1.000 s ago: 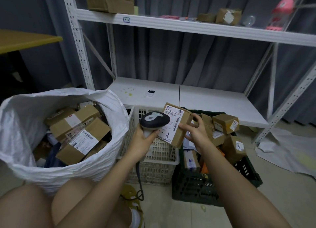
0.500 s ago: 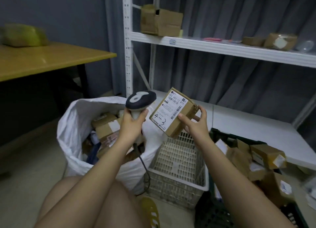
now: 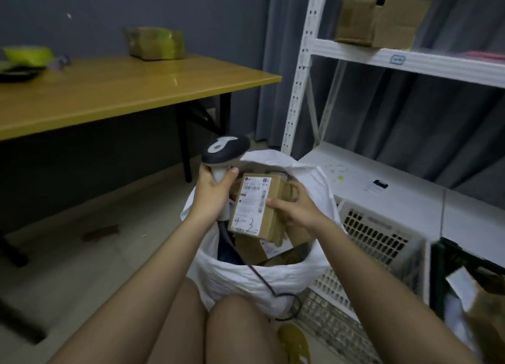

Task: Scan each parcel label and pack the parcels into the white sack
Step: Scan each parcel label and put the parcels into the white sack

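Parcel (image 3: 254, 205) sits right over the mouth of the white sack (image 3: 262, 279), label (image 3: 252, 199) face up, barcode at the far end and a handwritten scrawl at the near end (reads like "4-3", though the blur makes that a guess). Right hand (image 3: 295, 213) holds it from the right side, thumb laid across the label's edge, fingers curled round the box's far side. Under it, more brown boxes (image 3: 284, 243) piled inside the sack, w/ something dark blue showing at the left. Can't tell if the parcel rests on that pile or hangs just above it.

Left hand (image 3: 214, 184) is wrapped tight round the grip of the barcode scanner (image 3: 225, 149), thumb up on the handle, scanner head upright above the sack's left rim. Its black cable (image 3: 262, 276) drops across the sack's front and loops near the floor.

Bare knees at the bottom of frame, sack just beyond them. To the right, touching or nearly touching the sack, a white slotted basket (image 3: 382, 243), then a dark crate (image 3: 470, 276) w/ paper and cardboard in it. Behind: white metal shelving (image 3: 300, 63), an open carton (image 3: 379, 16) on the upper shelf, grey curtain at the back. Far left, a yellow-topped table (image 3: 123, 90) carrying a taped package (image 3: 155, 42) and a blurred green-yellow item (image 3: 27, 54).
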